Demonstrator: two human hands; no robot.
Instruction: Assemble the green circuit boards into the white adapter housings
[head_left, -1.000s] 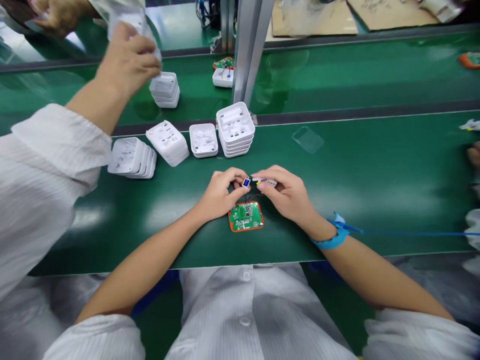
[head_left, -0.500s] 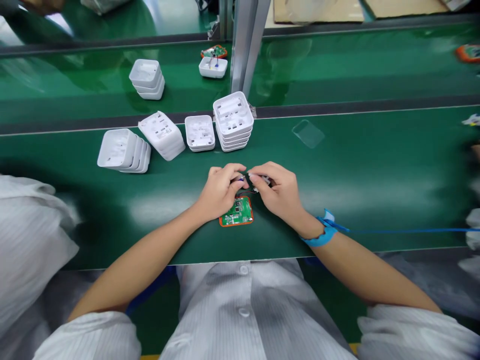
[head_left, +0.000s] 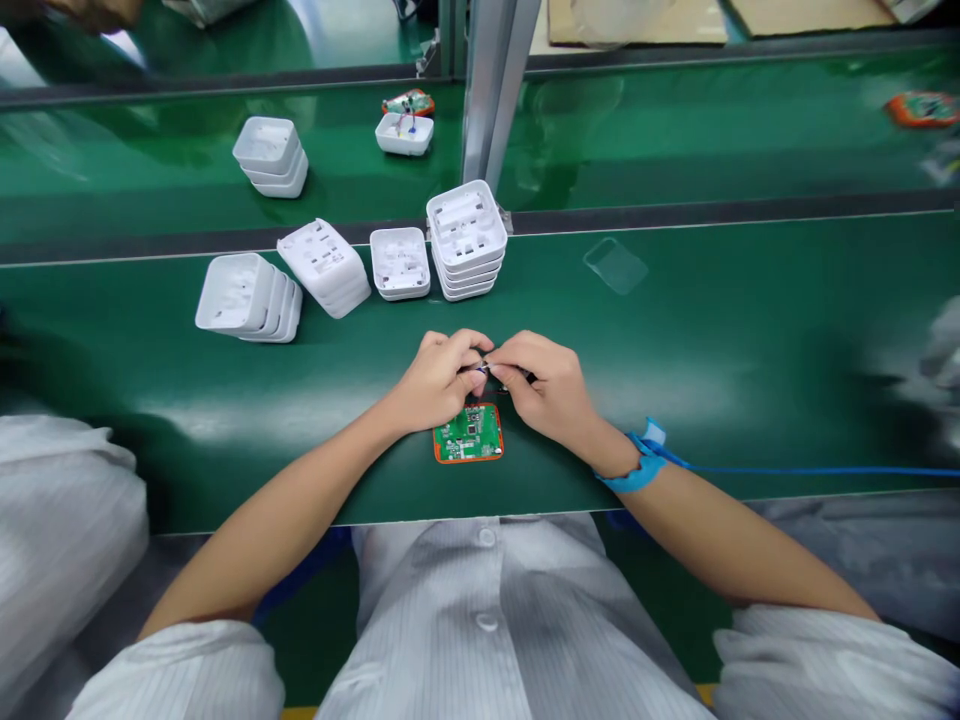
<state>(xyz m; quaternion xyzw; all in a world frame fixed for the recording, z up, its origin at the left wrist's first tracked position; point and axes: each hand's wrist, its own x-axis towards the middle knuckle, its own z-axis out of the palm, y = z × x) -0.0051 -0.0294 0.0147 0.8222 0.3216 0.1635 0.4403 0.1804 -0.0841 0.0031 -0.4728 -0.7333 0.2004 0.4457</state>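
Note:
A green circuit board with an orange rim (head_left: 469, 436) lies flat on the green table, just below my hands. My left hand (head_left: 446, 380) is closed in a pinch on a small part with blue and metal on it, too small to name. Fingertips of my right hand (head_left: 541, 382) meet it from the right, also pinched. Something small and dark shows beneath the right fingers, mostly hidden. A blue wrist strap (head_left: 637, 468) is round my right wrist.
Stacks of white housings (head_left: 234, 293) stand along the table's back edge, with a tall stack (head_left: 466, 240) beside the metal post (head_left: 495, 90). A clear sheet (head_left: 616, 265) lies right of it. The belt behind carries white housings (head_left: 268, 147) and boards. A grey sleeve (head_left: 67, 520) is at left.
My right hand has come closer to my left, fingertips now meeting. The circuit board has shifted slightly toward me. Items on the belt have moved left.

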